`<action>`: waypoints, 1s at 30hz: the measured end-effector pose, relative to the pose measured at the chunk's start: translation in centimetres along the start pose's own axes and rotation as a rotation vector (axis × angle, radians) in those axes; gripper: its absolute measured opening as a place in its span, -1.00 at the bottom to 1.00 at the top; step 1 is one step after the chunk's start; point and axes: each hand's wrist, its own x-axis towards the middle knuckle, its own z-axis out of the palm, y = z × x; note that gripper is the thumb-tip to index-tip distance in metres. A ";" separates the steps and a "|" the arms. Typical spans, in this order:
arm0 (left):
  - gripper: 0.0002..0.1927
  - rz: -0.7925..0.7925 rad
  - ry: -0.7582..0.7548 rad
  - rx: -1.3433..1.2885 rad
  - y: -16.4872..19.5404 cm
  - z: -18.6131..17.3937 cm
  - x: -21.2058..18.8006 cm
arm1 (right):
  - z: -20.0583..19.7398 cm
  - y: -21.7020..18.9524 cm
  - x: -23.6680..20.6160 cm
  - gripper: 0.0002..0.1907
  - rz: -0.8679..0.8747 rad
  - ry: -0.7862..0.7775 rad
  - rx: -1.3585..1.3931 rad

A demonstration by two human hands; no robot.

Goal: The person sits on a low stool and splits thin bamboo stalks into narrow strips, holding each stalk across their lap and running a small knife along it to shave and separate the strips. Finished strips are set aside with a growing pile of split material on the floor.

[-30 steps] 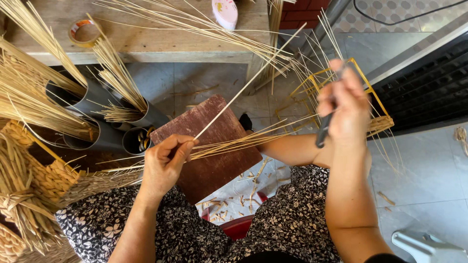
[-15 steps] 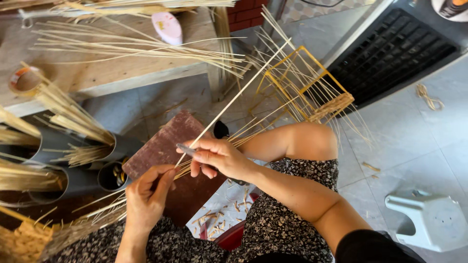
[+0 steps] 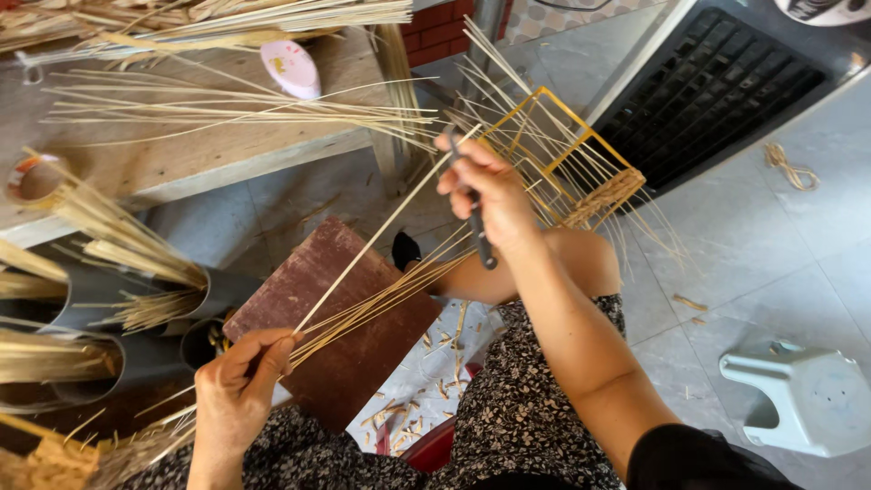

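Observation:
My left hand (image 3: 238, 379) pinches the lower end of a long pale straw strip (image 3: 372, 245) that runs up to the right. My right hand (image 3: 485, 195) grips a dark slim tool (image 3: 478, 238) and touches the strip's upper end. Just beyond that hand sits a half-woven basket on a yellow wire frame (image 3: 562, 159), with many loose straw ends sticking out. A bundle of straw strips (image 3: 381, 304) lies across a reddish-brown board (image 3: 349, 358) on my lap.
Grey tubes (image 3: 118, 299) filled with straw stand at the left. A wooden bench (image 3: 181, 150) behind holds more straw, a pink oval object (image 3: 290, 68) and a tape roll (image 3: 34, 177). A pale green stool (image 3: 803, 395) lies at the right, near a black grate (image 3: 726, 91).
My right hand has risen from the strip near my lap back up to the basket frame with the tool. My left hand stays on the strip's lower end.

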 end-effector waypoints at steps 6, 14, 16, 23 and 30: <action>-0.88 0.011 0.041 0.067 0.3 -1.5 -0.4 | -2.4 -2.2 1.0 -0.63 -0.068 0.096 0.128; -0.90 0.012 0.106 0.004 -0.5 -1.0 0.3 | 8.2 2.4 -4.9 -0.45 0.219 -0.343 -0.245; -0.90 0.005 0.070 -0.006 -0.4 -0.6 0.2 | 11.0 4.7 -6.3 -0.48 0.331 -0.539 -0.293; -0.89 0.024 0.010 -0.013 -0.3 -0.9 0.0 | 14.0 8.3 -7.9 -0.62 0.307 -0.560 -0.250; -0.90 0.021 0.003 0.003 -0.9 -2.7 -0.3 | 11.3 7.0 -5.1 -0.63 0.300 -0.318 -0.194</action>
